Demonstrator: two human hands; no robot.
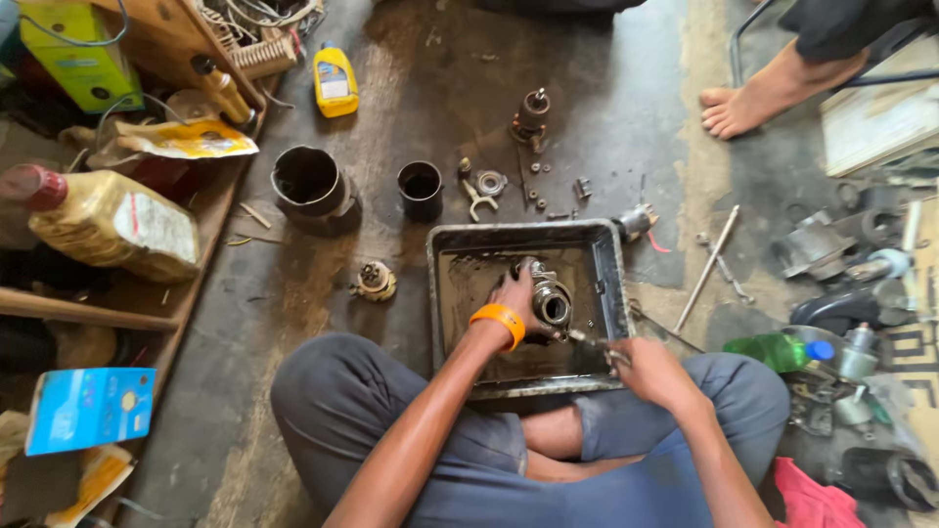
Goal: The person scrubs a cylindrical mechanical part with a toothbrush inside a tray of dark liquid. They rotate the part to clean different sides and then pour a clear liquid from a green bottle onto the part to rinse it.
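Head view shows a person sitting cross-legged on the floor (606, 108), working over a dirty metal tray (611, 284) between the knees. The left hand (514, 291) is clenched around a round metal part (551, 301) held inside the tray, while the right hand (650, 372) is closed on a thin tool (592, 344) whose tip meets the part. This looks like cleaning or working the part. The part's open bore faces up toward the camera; its long axis seems to run away from the person, up-left. A steady grip seems needed next while the tool keeps contact.
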